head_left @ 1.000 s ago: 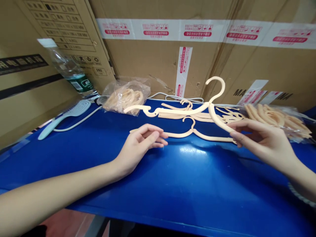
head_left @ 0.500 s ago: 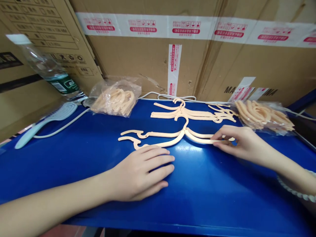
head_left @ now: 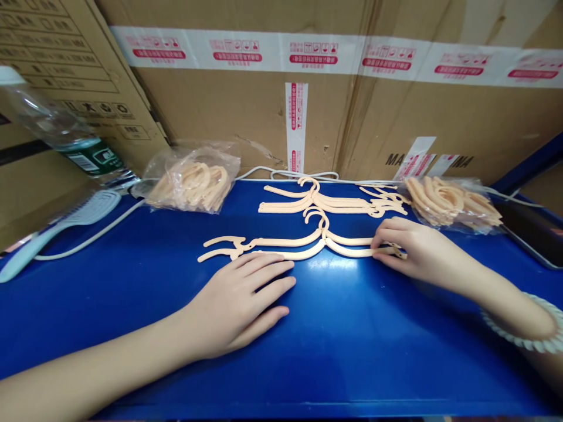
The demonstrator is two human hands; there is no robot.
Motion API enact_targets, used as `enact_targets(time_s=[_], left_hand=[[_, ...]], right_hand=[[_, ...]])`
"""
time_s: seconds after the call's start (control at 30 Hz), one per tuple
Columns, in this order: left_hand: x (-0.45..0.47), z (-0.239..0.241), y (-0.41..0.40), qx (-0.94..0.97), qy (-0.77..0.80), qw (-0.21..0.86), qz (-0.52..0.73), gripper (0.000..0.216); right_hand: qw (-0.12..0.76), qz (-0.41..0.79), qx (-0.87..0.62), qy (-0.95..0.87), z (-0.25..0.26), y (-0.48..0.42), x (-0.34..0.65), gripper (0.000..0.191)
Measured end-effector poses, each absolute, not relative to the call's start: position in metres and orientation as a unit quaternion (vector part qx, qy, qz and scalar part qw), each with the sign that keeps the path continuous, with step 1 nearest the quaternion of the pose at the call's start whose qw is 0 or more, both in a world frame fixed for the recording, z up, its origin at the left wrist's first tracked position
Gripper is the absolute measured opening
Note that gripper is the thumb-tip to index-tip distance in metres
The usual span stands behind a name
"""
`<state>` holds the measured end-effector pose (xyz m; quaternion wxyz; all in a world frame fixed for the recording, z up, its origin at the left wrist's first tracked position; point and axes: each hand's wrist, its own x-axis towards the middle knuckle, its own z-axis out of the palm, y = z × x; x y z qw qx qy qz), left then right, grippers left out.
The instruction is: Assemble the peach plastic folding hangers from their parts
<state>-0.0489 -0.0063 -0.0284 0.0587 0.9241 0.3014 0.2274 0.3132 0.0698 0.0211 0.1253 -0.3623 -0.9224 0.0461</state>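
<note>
Two peach plastic hangers (head_left: 281, 243) lie side by side on the blue table (head_left: 343, 346), hooks pointing away from me. My left hand (head_left: 240, 302) rests flat on the table just in front of their left arms, fingers stretched out and holding nothing. My right hand (head_left: 407, 252) pinches the right end of the hangers between thumb and fingers. A stack of more hangers (head_left: 328, 202) lies behind them.
Two clear bags of peach hanger parts sit at the back, one bag on the left (head_left: 193, 179) and one on the right (head_left: 453, 202). A water bottle (head_left: 61, 138), a pale blue hairbrush (head_left: 57, 225) and a white cable (head_left: 101, 231) lie at the left. Cardboard boxes (head_left: 308, 99) wall the back.
My right hand brought a raised hanger down onto the table beside the other one and keeps hold of its end. My left hand flattened onto the table.
</note>
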Motion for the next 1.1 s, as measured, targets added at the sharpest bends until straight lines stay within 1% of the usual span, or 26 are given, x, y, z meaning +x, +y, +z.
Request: enact_targets(time_s=[0.2, 0.47, 0.57, 0.77, 1.1], left_hand=[[-0.047, -0.023, -0.006, 0.921, 0.315, 0.046, 0.226, 0.037], [-0.049, -0.026, -0.005, 0.900, 0.348, 0.072, 0.253, 0.037], [-0.049, -0.026, -0.005, 0.902, 0.347, 0.048, 0.252, 0.034], [-0.046, -0.026, -0.007, 0.907, 0.350, -0.035, 0.232, 0.028], [-0.047, -0.025, -0.006, 0.912, 0.337, -0.062, 0.226, 0.028]], right_hand=[[0.095, 0.040, -0.381, -0.919, 0.025, 0.068, 0.312, 0.018], [0.086, 0.039, -0.384, -0.918, 0.028, 0.069, 0.316, 0.016], [0.076, 0.041, -0.391, -0.916, 0.028, 0.070, 0.322, 0.017], [0.040, 0.022, -0.428, -0.903, 0.030, 0.072, 0.334, 0.025], [0.001, 0.017, -0.455, -0.890, 0.030, 0.078, 0.350, 0.037]])
